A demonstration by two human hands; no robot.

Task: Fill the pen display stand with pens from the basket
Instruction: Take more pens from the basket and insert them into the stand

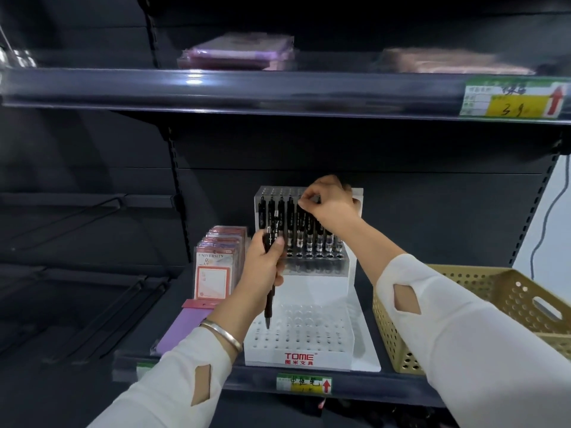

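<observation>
Shelf: dark metal shelf carries clear acrylic pen display stand.
Left hand: grasps black pens.
Right hand: pinches racked black pen.

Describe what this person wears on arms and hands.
The left sleeve and right sleeve are long and white, each with a diamond-shaped cut-out. A silver bangle circles the left wrist. The left hand and right hand are gloveless.

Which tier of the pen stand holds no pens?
The low front tier behind the TOME logo: its holes are bare; the raised back tier holds black pens.
</observation>
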